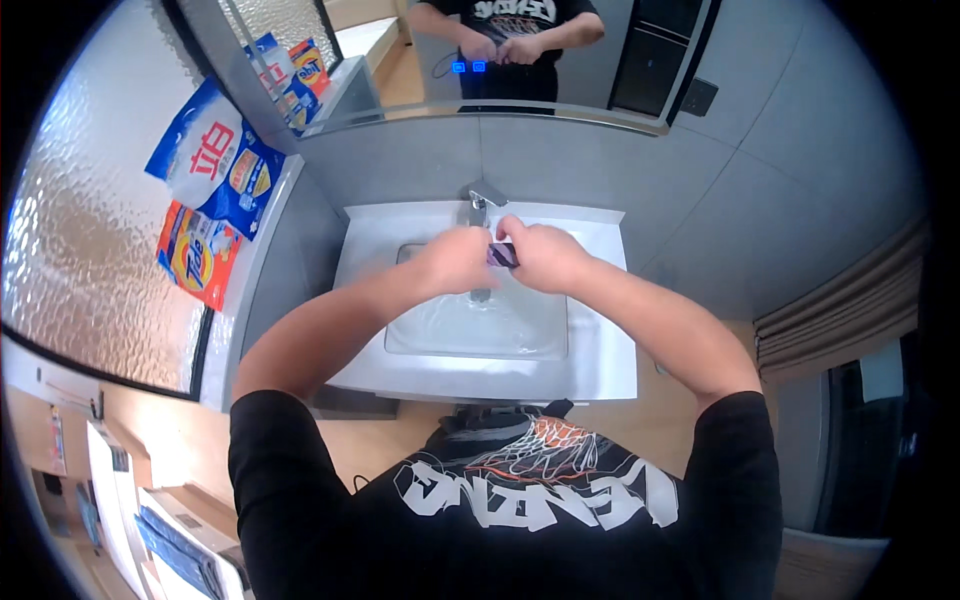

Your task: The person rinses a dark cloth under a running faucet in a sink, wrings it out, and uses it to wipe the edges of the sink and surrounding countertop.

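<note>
Over a white washbasin (475, 345), both my hands grip a small striped cloth in purple and black. My left hand (458, 262), slightly blurred, is closed round one end. The other end is wrapped in the fingers of my right hand (548, 258). Only a short stretch of the striped cloth (503, 255) shows between the two fists, so its full shape is hidden. Just behind my hands stands a chrome faucet (478, 205), its lever pointing up and to the right. Bright ripples show in the bowl below.
A white counter (605, 350) surrounds the bowl. On a ledge at the left stand a blue-and-white laundry bag (215, 155) and an orange detergent bag (195, 255), beside textured glass (85, 200). A mirror (410, 60) hangs behind; a brown curtain (840, 300) is at right.
</note>
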The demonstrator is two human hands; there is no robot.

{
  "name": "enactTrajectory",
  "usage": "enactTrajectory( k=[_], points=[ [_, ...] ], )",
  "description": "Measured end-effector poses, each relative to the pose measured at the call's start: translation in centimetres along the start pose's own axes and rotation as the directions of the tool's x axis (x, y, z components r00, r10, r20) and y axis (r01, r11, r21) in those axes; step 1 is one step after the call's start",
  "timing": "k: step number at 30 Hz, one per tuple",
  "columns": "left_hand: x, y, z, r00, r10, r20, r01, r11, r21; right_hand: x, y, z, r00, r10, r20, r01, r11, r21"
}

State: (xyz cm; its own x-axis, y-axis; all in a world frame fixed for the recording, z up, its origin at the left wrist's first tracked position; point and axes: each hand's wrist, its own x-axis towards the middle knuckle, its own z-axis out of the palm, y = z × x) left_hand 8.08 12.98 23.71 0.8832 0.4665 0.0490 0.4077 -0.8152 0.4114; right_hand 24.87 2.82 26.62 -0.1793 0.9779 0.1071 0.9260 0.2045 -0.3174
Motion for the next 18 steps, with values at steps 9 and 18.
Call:
enactTrajectory(
  k=[9,18],
  points=[
    [1.7,-5.9,-1.2,0.783,0.111,0.612,0.598,0.135,-0.790,8.8,2.9,2.4,0.909,-0.402,-0.109,0.326,0.849,-0.416],
    [5.8,-9.2,-3.5,0.682,0.300,0.667,0.638,0.204,-0.743,11.9,3.6,0.0,0.883,-0.461,-0.086,0.359,0.782,-0.509]
  ],
)
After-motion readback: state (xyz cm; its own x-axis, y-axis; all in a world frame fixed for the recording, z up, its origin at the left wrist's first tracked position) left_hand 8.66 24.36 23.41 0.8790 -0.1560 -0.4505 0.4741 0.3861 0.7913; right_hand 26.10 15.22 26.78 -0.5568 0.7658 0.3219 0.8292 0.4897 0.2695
